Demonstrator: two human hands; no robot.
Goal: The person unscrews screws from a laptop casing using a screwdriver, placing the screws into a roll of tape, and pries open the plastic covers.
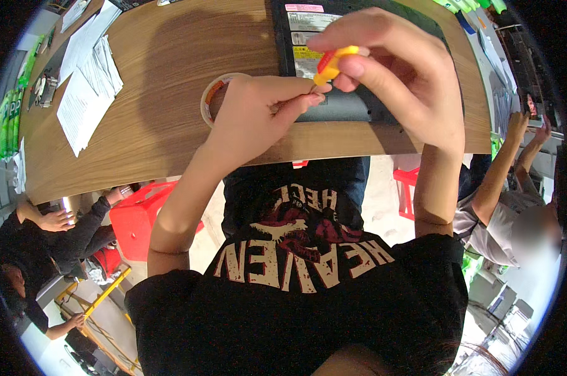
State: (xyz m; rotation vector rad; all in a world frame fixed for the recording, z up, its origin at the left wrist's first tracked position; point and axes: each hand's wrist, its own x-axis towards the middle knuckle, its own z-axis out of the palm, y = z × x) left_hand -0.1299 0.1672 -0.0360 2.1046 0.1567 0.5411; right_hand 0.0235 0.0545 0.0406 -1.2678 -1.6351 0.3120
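Note:
My right hand (390, 69) pinches a small screwdriver (329, 64) with a yellow and red handle, held above the edge of the table. My left hand (258, 109) sits just below it, thumb and forefinger pressed together at the tool's lower tip; whatever is between them is too small to see. Under both hands lies a dark laptop (358, 106) turned upside down, with stickers on its base. A roll of tape (213, 94) lies on the wood beside my left hand, partly hidden by it.
The wooden table (170, 81) carries stacks of white papers (86, 81) at the left and green packets at the far left rim. Red plastic stools (139, 219) stand below. One person sits at lower left, another at the right with arms raised.

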